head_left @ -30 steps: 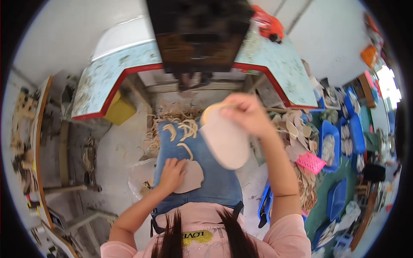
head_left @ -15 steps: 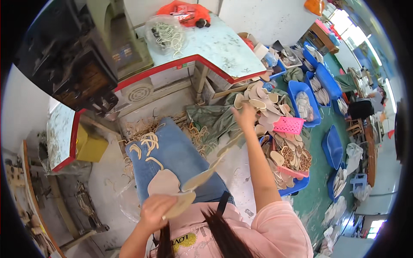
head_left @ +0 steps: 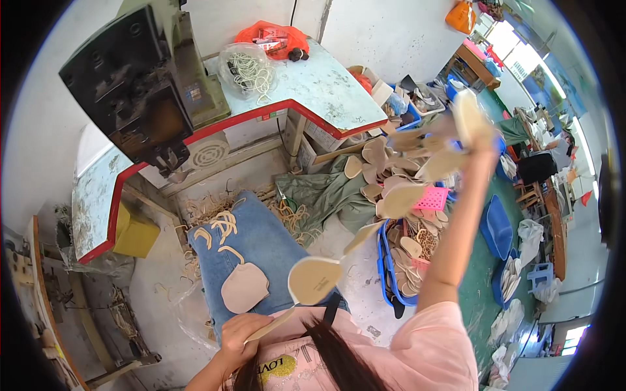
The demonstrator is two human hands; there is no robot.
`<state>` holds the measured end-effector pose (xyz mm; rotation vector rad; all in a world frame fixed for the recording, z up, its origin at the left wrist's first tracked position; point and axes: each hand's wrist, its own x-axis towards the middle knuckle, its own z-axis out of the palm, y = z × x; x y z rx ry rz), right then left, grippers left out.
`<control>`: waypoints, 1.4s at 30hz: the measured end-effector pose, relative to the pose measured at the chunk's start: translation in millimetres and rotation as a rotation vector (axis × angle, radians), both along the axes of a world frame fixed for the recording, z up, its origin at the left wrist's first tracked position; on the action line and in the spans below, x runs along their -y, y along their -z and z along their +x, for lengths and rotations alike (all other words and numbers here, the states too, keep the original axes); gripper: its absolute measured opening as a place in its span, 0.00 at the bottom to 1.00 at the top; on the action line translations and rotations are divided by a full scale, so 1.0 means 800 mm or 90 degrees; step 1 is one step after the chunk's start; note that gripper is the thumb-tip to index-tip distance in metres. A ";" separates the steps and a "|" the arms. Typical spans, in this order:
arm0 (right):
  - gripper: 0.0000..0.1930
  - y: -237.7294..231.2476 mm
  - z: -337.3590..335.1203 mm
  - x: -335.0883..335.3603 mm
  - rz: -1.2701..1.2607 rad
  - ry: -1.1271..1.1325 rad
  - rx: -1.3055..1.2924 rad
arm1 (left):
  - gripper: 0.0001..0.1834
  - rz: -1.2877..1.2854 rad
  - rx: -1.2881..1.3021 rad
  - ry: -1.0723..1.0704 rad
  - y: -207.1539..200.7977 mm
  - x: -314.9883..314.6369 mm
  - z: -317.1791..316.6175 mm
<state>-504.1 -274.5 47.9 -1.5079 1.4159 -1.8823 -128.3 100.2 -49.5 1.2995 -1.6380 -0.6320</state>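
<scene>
Widely spread | left hand [head_left: 241, 335], right hand [head_left: 481, 140] (blurred) grip insole chain [head_left: 315, 280] | pink basket [head_left: 432, 199] partly behind

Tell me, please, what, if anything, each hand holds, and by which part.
The left hand holds a string of beige insoles by its near end. The right hand is at the far end, its exact grip too blurred to tell.

Left grip [head_left: 240, 337] curled low, left forearm [head_left: 215, 373] bent, right arm [head_left: 458, 241] stretched out, right grip [head_left: 480, 140] motion-blurred
</scene>
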 end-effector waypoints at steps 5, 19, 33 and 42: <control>0.11 -0.185 0.069 -0.143 -0.554 0.255 -0.082 | 0.12 -0.054 -0.045 0.043 -0.018 0.015 -0.018; 0.13 0.058 0.094 -0.158 0.249 0.177 -0.123 | 0.10 0.001 0.056 0.037 0.004 -0.008 0.006; 0.31 0.142 0.279 -0.256 0.065 -0.650 -0.489 | 0.10 -0.074 0.031 -0.023 -0.039 0.027 0.035; 0.19 0.129 0.297 -0.209 0.491 -1.095 -0.081 | 0.08 -0.083 0.089 -0.068 -0.077 0.106 0.089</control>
